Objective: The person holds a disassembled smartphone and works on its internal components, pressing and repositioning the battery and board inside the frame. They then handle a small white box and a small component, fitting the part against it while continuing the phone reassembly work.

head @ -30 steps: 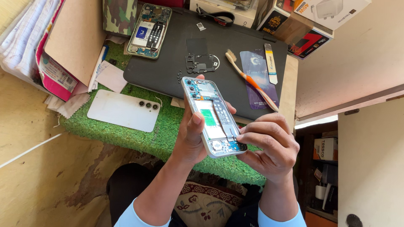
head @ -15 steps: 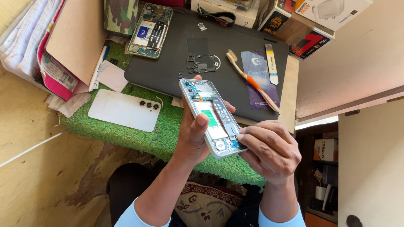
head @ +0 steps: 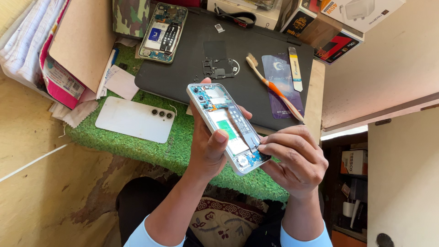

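An opened smartphone [head: 215, 114] with its back removed and its boards and battery exposed is held up over the green mat [head: 119, 146]. My left hand [head: 208, 146] grips it from below, thumb resting on the battery. My right hand [head: 295, 158] pinches a dark flex strip at the phone's lower end, fingertips closed on it.
A white phone back cover [head: 135, 120] lies on the mat. On the black laptop [head: 256, 50] sit another opened phone [head: 163, 32], a small metal bracket [head: 219, 68], an orange toothbrush [head: 273, 87] and a plastic pry tool [head: 295, 68]. Boxes stand behind, papers at left.
My right hand's fingertips have shifted up slightly along the phone's lower end and now pinch the flex strip. The phone stays held in about the same place.
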The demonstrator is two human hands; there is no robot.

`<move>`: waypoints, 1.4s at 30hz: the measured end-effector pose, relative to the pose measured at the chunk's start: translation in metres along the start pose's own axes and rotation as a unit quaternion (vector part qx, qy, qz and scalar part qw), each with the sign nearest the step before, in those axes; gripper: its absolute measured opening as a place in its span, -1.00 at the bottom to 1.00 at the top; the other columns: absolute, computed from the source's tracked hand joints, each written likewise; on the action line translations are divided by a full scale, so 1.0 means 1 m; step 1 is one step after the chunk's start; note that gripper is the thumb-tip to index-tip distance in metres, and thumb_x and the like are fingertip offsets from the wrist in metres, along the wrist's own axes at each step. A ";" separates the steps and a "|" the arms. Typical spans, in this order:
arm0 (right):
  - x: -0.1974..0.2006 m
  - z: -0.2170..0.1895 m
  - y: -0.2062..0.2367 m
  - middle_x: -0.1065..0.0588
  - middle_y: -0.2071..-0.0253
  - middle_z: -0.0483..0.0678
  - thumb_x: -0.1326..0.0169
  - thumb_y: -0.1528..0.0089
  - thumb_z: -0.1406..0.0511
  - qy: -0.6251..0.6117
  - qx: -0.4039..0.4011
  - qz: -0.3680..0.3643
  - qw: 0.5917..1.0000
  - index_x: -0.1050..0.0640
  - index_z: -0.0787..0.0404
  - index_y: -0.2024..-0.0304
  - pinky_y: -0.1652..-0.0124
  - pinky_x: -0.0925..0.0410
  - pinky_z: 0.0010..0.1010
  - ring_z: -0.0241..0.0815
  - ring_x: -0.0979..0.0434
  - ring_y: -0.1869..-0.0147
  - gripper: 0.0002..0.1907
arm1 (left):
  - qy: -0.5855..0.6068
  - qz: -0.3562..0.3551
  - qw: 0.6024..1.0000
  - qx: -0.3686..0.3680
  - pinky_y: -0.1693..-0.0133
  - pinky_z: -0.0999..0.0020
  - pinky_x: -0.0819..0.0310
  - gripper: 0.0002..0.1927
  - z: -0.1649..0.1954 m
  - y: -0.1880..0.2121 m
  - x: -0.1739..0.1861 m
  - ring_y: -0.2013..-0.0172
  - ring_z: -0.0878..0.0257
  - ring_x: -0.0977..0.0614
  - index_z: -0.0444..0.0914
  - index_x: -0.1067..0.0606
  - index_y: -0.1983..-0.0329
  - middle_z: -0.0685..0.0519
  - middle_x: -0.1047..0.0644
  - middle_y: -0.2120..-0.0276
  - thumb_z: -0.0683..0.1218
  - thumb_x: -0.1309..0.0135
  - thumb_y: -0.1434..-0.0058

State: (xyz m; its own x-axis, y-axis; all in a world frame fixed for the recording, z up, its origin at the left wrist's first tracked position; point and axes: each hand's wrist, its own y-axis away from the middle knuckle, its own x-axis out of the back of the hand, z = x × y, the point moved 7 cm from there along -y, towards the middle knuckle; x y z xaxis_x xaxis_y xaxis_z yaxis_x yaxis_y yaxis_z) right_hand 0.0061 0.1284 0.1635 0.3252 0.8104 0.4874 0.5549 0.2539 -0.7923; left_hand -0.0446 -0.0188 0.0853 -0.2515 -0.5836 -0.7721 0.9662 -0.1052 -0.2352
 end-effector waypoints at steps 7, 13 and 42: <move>0.000 0.003 0.002 -0.62 0.28 -0.07 -0.39 -0.06 0.27 0.009 0.005 0.000 1.000 -0.63 0.22 0.29 0.12 -0.48 -0.37 -0.17 -0.64 0.14 -0.75 | 0.002 -0.005 1.000 -0.008 0.01 0.05 -0.72 0.24 -0.002 -0.002 -0.002 -0.01 0.08 -0.64 -0.01 0.21 -0.58 -0.24 -0.42 -0.03 0.26 -0.41 -0.12; 0.002 0.006 0.002 -0.60 0.30 -0.08 -0.41 -0.04 0.22 0.001 -0.017 0.013 1.000 -0.63 0.21 0.30 0.13 -0.47 -0.38 -0.15 -0.61 0.13 -0.71 | -0.008 -0.004 1.000 0.005 0.04 0.04 -0.73 0.26 0.000 -0.002 -0.003 0.02 0.06 -0.63 -0.01 0.22 -0.59 -0.25 -0.42 -0.03 0.30 -0.39 -0.10; -0.019 0.016 -0.013 -0.60 -0.02 0.08 -0.23 0.02 0.15 0.060 -0.087 -0.113 0.988 -0.60 0.25 -0.08 -0.14 -0.47 -0.11 0.10 -0.61 -0.19 -0.38 | -0.382 -0.041 0.883 -0.270 -0.21 0.36 -0.61 0.20 0.002 0.018 -0.010 -0.24 0.18 -0.51 -0.02 0.19 -0.60 -0.05 -0.31 -0.25 0.25 -0.40 -0.18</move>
State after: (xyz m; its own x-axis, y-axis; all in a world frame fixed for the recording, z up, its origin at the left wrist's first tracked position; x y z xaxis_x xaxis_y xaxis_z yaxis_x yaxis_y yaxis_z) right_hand -0.0194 0.1182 0.1589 0.2597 0.6723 0.6932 0.7435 0.3189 -0.5878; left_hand -0.0250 -0.0167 0.0905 -0.0096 -0.9864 -0.1642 0.7274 0.1058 -0.6780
